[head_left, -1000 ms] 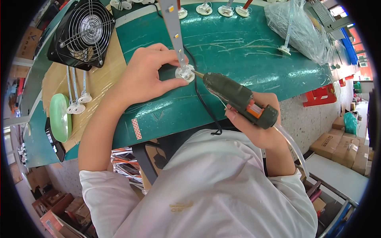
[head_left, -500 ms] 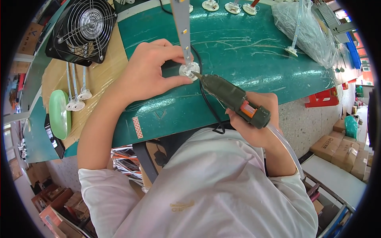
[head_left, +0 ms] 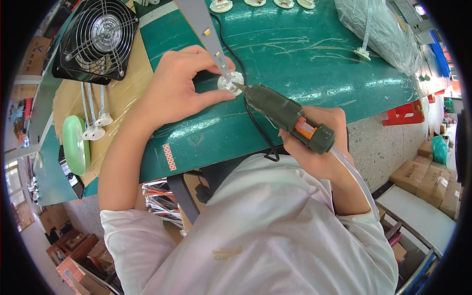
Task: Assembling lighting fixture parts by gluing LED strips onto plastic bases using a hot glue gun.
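The left hand [head_left: 184,88] pinches the round white base [head_left: 230,81] of the LED strip [head_left: 204,27] while the right hand [head_left: 317,147], closed around the green glue gun [head_left: 287,115], has its nozzle at the joint, so gluing seems in progress; finished pieces [head_left: 96,125] lie aside.

The worktop [head_left: 314,64] fills the upper middle of the frame. Near its centre a round base [head_left: 230,82] lies on it, with a long strip [head_left: 204,27] running from it up to the top edge. The left hand [head_left: 184,86] rests just left of the base, touching it. The glue gun [head_left: 287,118] comes in from the lower right, tip at the base, held in the right hand [head_left: 319,150] at centre right. A fan [head_left: 96,39] stands at upper left; below it, finished strips [head_left: 93,115] and a disc [head_left: 74,145] lie at the left. A plastic bag [head_left: 378,29] sits upper right. More round bases [head_left: 221,6] line the top edge. Cardboard boxes [head_left: 418,174] stand on the floor at the right.
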`<move>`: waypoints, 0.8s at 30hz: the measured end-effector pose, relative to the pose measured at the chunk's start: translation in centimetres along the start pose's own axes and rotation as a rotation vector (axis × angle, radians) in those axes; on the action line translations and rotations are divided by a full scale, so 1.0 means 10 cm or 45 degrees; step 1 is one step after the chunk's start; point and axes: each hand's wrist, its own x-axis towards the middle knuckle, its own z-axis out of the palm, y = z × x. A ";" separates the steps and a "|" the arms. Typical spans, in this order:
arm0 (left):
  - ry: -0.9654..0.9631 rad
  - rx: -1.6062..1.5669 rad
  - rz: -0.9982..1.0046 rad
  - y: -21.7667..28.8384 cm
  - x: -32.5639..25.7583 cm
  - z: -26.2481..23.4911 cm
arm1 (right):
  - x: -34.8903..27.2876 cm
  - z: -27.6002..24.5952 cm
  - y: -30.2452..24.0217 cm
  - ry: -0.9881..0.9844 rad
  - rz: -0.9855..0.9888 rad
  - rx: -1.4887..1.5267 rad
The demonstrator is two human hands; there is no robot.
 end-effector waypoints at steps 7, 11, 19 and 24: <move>0.018 0.057 0.024 0.02 0.03 -0.01 | 0.01 0.00 -0.02 -0.017 0.056 -0.001; 0.019 0.037 0.010 0.03 0.02 0.00 | 0.00 0.00 -0.01 -0.020 0.049 -0.011; 0.006 0.040 0.004 0.02 0.03 -0.01 | 0.01 0.00 0.00 -0.022 0.029 -0.021; 0.030 -0.003 0.020 -0.01 0.02 0.01 | 0.00 0.00 0.00 -0.012 -0.062 -0.045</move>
